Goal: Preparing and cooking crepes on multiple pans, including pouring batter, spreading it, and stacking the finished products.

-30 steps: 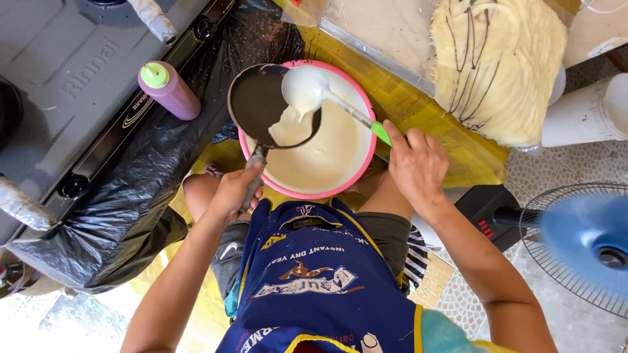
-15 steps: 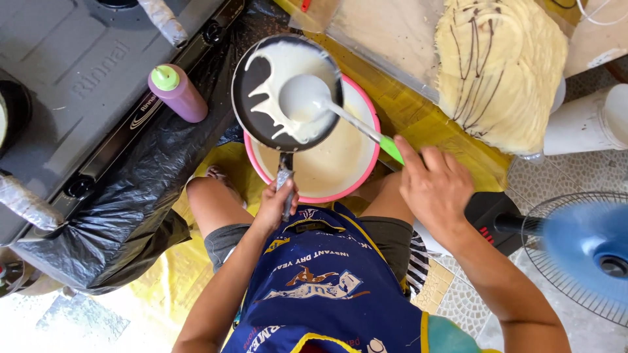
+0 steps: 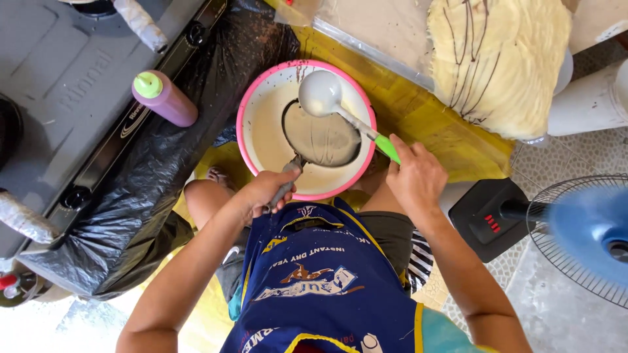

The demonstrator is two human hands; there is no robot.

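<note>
Pink-rimmed and full of pale batter, the bowl [image 3: 258, 111] sits on the floor between the person's knees, just beside the black plastic sheet [image 3: 131, 196] that lies along the stove edge [image 3: 59, 85]. A small dark pan [image 3: 322, 138] is tipped into the bowl, its face coated with a thin film of batter and its lower edge down at the batter surface. The pan's handle runs down and toward the left hand [image 3: 267, 191], which is closed around its end at the near rim of the bowl. The ladle [image 3: 320, 93] hangs over the far part of the pan, cup upward-facing and whitish; its long axis slants from the cup down to the green grip, which the right hand [image 3: 418, 178] clasps firmly just outside the bowl's right rim. Both hands are about equally near the bowl, one at each side. A purple squeeze bottle [image 3: 167, 99] with a green cap lies on the black sheet, well left of the bowl.
</note>
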